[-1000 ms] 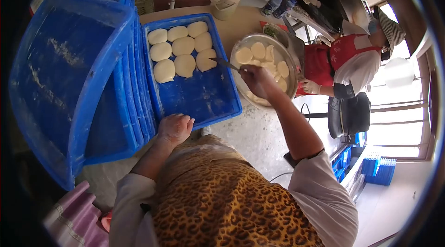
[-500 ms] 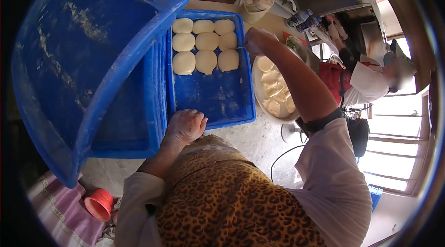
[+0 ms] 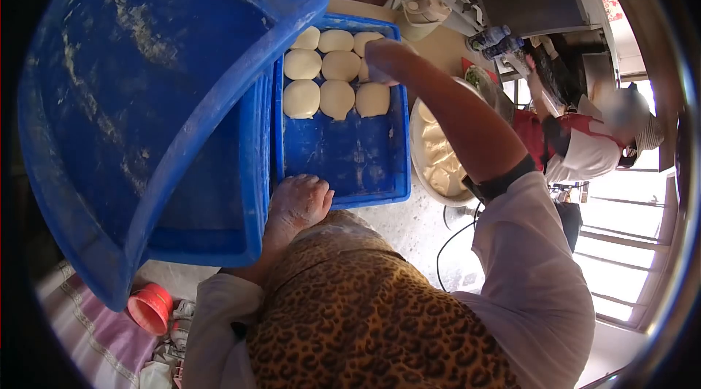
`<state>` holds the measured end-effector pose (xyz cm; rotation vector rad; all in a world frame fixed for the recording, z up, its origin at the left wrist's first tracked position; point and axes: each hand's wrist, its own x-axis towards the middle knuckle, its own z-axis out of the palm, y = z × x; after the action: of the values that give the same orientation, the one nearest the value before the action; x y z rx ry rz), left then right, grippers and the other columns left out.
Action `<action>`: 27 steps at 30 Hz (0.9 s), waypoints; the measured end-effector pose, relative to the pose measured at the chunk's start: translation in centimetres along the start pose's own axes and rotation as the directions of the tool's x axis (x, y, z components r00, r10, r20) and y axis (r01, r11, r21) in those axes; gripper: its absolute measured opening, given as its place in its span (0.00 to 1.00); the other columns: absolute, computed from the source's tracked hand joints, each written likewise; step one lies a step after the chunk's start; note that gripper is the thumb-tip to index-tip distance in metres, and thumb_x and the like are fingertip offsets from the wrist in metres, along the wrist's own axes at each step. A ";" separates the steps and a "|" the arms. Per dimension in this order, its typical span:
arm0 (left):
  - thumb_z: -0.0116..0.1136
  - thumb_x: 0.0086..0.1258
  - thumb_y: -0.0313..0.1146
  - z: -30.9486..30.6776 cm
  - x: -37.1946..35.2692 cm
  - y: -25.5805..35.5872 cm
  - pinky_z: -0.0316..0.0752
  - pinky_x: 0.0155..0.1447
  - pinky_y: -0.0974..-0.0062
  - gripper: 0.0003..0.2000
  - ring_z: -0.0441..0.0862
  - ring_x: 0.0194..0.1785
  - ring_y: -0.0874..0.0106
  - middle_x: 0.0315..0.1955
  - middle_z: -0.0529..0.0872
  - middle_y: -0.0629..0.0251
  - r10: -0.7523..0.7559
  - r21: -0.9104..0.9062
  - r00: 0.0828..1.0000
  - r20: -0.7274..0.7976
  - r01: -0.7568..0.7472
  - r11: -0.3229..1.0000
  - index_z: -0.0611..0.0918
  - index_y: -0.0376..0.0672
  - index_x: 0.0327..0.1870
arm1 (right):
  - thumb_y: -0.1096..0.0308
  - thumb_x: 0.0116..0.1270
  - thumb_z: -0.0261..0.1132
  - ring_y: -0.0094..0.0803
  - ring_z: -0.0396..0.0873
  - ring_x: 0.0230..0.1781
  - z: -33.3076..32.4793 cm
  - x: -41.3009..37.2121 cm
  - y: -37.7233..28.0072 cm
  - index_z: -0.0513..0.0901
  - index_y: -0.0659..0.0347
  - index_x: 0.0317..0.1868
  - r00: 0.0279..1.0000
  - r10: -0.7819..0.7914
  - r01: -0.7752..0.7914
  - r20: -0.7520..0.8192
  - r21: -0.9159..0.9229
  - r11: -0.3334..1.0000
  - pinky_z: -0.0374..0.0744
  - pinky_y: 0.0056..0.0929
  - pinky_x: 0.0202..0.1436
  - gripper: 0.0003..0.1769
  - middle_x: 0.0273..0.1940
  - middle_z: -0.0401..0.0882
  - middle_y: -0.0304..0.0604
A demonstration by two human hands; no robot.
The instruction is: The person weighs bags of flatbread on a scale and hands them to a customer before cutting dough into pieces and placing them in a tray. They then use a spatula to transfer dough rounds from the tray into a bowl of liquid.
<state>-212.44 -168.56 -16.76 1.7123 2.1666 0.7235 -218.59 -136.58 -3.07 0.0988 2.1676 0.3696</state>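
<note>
Pale, flattened dough balls (image 3: 340, 66) lie in rows at the far half of a shallow blue tray (image 3: 332, 155). My right hand (image 3: 389, 62) is closed over the tray's right side, covering parts of the balls there. Its fingertips point down and away, so what they hold, if anything, is hidden. My left hand (image 3: 301, 199), dusted with flour, is curled over the tray's near left corner. To the right stands a round bowl (image 3: 416, 144) of glossy pale dough pieces, partly behind my right forearm.
A big blue tub (image 3: 190, 108) tilts over stacked blue trays at left. Beyond the tray stands a beige bucket (image 3: 422, 18); plastic bottles (image 3: 491, 40) lie near it. A person in a red apron (image 3: 529, 130) works at right. A red bowl (image 3: 150, 309) sits low left.
My right hand has moved from beyond the tray's right rim to over the dough balls on that side. My left hand stays at the near corner. The view has shifted slightly.
</note>
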 end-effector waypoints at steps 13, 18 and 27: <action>0.61 0.74 0.39 -0.1 -0.3 -0.1 0.82 0.44 0.56 0.11 0.88 0.39 0.58 0.29 0.87 0.61 0.008 0.017 0.999 0.047 -0.009 1.000 0.84 0.44 0.32 | 0.70 0.64 0.67 0.54 0.89 0.45 7.1 -1.6 2.1 0.92 0.58 0.44 0.915 0.353 -0.236 -0.196 0.451 0.861 0.87 0.48 0.46 0.11 0.41 0.90 0.57; 0.64 0.72 0.38 0.8 -0.2 -0.6 0.82 0.40 0.56 0.11 0.87 0.37 0.57 0.28 0.86 0.61 0.057 -0.028 0.998 -0.026 -0.058 0.998 0.83 0.44 0.29 | 0.63 0.71 0.60 0.51 0.90 0.43 12.6 -11.1 -4.8 0.91 0.55 0.41 0.801 0.474 -0.222 -0.366 0.554 0.802 0.87 0.47 0.48 0.13 0.38 0.90 0.53; 0.63 0.74 0.38 0.4 -0.2 -0.3 0.83 0.42 0.55 0.11 0.88 0.37 0.56 0.29 0.87 0.60 0.046 0.008 0.998 0.034 -0.047 0.999 0.83 0.44 0.30 | 0.69 0.64 0.66 0.37 0.91 0.44 11.0 -11.2 -4.9 0.92 0.52 0.37 0.739 0.255 -0.297 -0.624 0.038 0.954 0.86 0.36 0.41 0.07 0.38 0.91 0.42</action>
<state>-212.43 -168.75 -17.33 1.7719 2.1174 0.6926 -202.83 -141.02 -1.72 0.3035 2.8091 0.7271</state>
